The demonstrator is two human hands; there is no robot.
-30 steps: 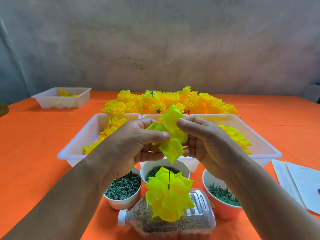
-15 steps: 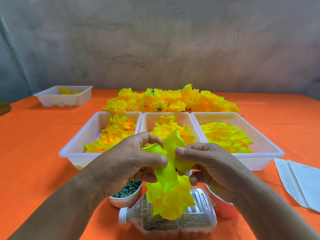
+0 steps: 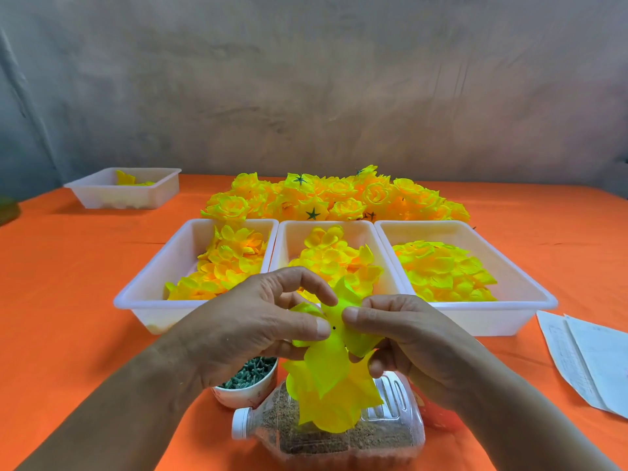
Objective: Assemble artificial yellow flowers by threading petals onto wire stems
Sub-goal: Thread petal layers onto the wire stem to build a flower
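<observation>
My left hand (image 3: 251, 328) and my right hand (image 3: 404, 338) pinch a yellow petal layer (image 3: 336, 314) from both sides, thumbs meeting at its small dark centre hole. It sits right on top of a half-built yellow flower (image 3: 333, 396) that stands over a plastic bottle (image 3: 339, 436) lying on its side. The wire stem is hidden by the petals. Three white trays hold loose yellow petals: left (image 3: 149, 294), middle (image 3: 289, 232), right (image 3: 530, 300). Finished yellow flowers (image 3: 336, 198) are heaped behind the trays.
A bowl of small green parts (image 3: 244, 392) stands under my left wrist; a red-and-white bowl (image 3: 435, 416) is mostly hidden by my right hand. A fourth white tray (image 3: 125, 195) sits far left. Papers (image 3: 591, 362) lie at the right on the orange tablecloth (image 3: 68, 283).
Both hands have brought the petal layer down from above the wire tip onto the flower on the bottle. The wire showing a second ago is now covered.
</observation>
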